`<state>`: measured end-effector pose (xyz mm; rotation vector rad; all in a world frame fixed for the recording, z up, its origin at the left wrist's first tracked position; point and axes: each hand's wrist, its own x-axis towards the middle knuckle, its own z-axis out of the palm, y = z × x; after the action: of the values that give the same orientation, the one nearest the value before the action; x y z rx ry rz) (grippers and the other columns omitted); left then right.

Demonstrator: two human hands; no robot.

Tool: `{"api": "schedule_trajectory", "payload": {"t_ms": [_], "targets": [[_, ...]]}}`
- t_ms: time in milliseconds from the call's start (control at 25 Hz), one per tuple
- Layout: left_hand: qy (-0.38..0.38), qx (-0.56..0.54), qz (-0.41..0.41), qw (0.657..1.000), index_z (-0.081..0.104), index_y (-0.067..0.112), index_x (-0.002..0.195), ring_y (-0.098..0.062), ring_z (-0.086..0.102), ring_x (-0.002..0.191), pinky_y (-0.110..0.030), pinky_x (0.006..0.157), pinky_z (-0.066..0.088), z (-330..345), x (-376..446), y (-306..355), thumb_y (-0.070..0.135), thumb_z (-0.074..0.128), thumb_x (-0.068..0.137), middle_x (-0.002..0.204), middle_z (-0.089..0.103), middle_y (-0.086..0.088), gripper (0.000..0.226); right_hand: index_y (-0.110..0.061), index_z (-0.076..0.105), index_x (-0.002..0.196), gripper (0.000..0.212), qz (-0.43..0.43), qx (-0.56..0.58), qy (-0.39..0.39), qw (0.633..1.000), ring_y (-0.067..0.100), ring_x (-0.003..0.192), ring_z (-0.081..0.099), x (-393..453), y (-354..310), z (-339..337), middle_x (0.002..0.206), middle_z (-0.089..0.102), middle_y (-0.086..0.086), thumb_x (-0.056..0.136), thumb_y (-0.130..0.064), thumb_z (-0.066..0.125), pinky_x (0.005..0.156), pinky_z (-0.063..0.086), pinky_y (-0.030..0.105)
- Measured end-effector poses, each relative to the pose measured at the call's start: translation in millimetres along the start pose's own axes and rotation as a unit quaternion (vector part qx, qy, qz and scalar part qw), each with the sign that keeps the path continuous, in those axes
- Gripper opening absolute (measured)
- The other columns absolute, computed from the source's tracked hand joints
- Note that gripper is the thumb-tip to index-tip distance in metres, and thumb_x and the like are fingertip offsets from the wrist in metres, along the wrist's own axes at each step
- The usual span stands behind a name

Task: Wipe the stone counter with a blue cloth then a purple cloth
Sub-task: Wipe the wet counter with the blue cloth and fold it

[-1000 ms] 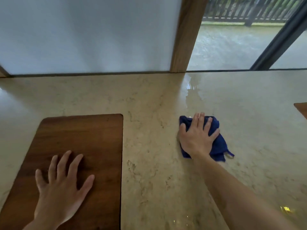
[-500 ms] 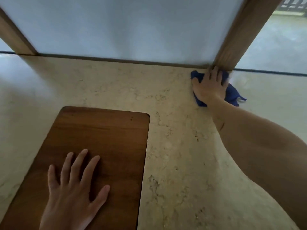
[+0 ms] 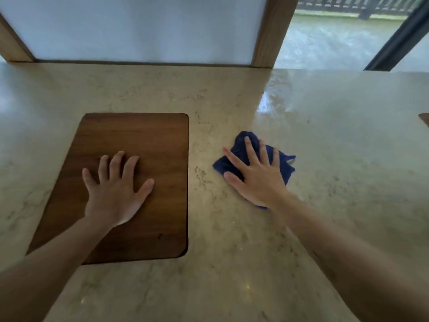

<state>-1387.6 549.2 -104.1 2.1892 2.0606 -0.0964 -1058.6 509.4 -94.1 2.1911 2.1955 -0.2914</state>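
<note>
A crumpled dark blue cloth (image 3: 241, 145) lies on the beige stone counter (image 3: 336, 140), right of centre. My right hand (image 3: 257, 175) presses flat on it with straight, spread fingers, covering most of the cloth. My left hand (image 3: 116, 189) rests flat, fingers spread, on a brown wooden board (image 3: 162, 135) set on the counter to the left. No purple cloth is in view.
A wooden post (image 3: 271, 31) and a white panel (image 3: 139, 26) stand at the counter's back edge, with glass to the right. A second brown board's corner (image 3: 424, 118) shows at the right edge. A wet sheen (image 3: 276, 96) lies behind the cloth.
My right hand has drawn the blue cloth back from the foot of the wooden post toward me, to the middle of the counter. My left hand has stayed flat on the board.
</note>
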Motion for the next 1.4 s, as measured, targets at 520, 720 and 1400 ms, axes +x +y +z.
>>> {"api": "schedule_trajectory", "payload": {"t_ms": [520,720,1400], "targets": [[-0.028,-0.011,0.061,0.998,0.006,0.040,0.156,-0.031,-0.008,0.152,-0.065,0.117,-0.004,-2.6,-32.7,-19.6,0.074,0.017,0.091,0.167,-0.004,0.004,0.073,-0.035,0.023,0.156,0.072,0.275,0.010,0.031,0.961,0.046,0.146,0.022,-370.4,-96.1,78.2,0.164,0.025,0.008,0.095,-0.072,0.014,0.108,0.018,0.073],[-0.015,-0.002,0.067,0.998,0.004,0.040,0.155,-0.032,-0.008,0.152,-0.065,0.117,-0.003,-1.8,-36.4,-19.6,0.072,0.012,0.091,0.167,-0.003,0.003,0.072,-0.036,0.032,0.153,0.068,0.223,-0.001,0.023,0.975,0.047,0.148,0.021,-331.0,-135.1,73.4,0.164,0.027,0.009,0.092,-0.064,0.032,0.112,0.014,0.073],[0.015,0.036,0.065,0.997,0.038,0.035,0.148,-0.037,0.032,0.142,-0.064,0.109,0.020,3.6,-31.3,-17.4,0.075,0.016,0.087,0.157,0.036,-0.004,0.076,-0.039,-0.001,0.158,0.070,0.339,0.083,0.024,0.937,0.046,0.149,-0.015,220.4,-4.4,-37.3,0.168,-0.012,0.004,0.095,-0.064,0.012,0.112,-0.011,0.072]]}}
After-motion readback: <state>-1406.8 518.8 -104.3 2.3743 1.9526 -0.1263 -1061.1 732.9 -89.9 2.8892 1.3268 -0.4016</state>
